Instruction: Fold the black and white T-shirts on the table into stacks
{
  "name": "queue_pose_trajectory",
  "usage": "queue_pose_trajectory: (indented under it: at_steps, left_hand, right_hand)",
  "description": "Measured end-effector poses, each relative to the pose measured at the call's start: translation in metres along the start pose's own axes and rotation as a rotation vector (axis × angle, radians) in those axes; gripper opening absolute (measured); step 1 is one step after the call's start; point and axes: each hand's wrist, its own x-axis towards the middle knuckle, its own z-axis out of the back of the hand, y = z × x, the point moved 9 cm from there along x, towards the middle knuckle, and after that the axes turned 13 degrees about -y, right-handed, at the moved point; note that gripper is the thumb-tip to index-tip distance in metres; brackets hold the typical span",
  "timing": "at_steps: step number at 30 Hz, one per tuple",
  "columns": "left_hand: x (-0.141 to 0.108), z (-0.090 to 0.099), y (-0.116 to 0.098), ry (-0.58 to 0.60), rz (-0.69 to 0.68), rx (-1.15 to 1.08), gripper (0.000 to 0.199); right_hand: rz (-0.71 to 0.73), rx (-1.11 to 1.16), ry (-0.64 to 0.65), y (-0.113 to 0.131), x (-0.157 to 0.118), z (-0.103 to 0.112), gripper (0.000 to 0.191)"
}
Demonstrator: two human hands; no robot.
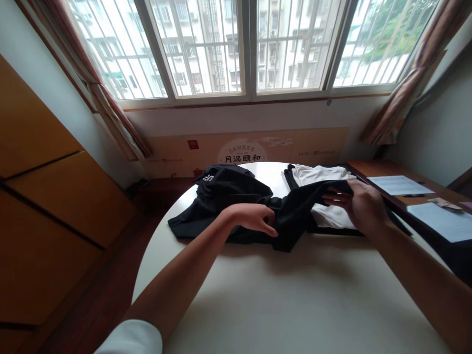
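A black garment [291, 221] lies bunched on a round white table [295, 300], with white lettering on a folded part [208, 179] at the far side. My left hand [254, 220] curls over the black cloth near its middle and seems to grip it. My right hand [363, 206] holds a raised fold of the same cloth at the right. Beneath that fold lies a white garment [317, 173] with a black edge, partly hidden by the black cloth.
A wooden desk [398, 184] with sheets of paper [400, 185] meets the table on the right. Orange-brown wardrobe doors [44, 167] stand at the left. Behind the table are a printed wall panel [243, 152] and a barred window [250, 44].
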Motion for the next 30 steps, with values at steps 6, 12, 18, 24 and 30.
queue_pose_trajectory:
  at_steps: [6, 12, 18, 24, 30]
  left_hand:
    - [0.011, 0.003, -0.017, -0.105, -0.098, -0.09, 0.012]
    - [0.02, 0.011, -0.016, -0.307, 0.074, -0.575, 0.023]
    - [0.01, -0.001, -0.045, -0.271, -0.044, -0.67, 0.031]
    - [0.005, -0.011, -0.055, -0.215, -0.102, -0.547, 0.037]
    - [-0.013, -0.027, -0.071, -0.163, -0.316, 0.041, 0.035]
  right_hand:
    - [0.097, -0.028, -0.11, -0.008, 0.036, 0.03, 0.027]
    - [0.562, -0.495, -0.013, 0.02, -0.005, -0.003, 0.052]
    - [1.054, -0.78, 0.23, 0.033, -0.107, -0.063, 0.066]
    - [0.864, -0.757, 0.261, 0.02, -0.1, -0.065, 0.028]
    - [0.73, -0.611, 0.072, 0.045, -0.087, -0.043, 0.05]
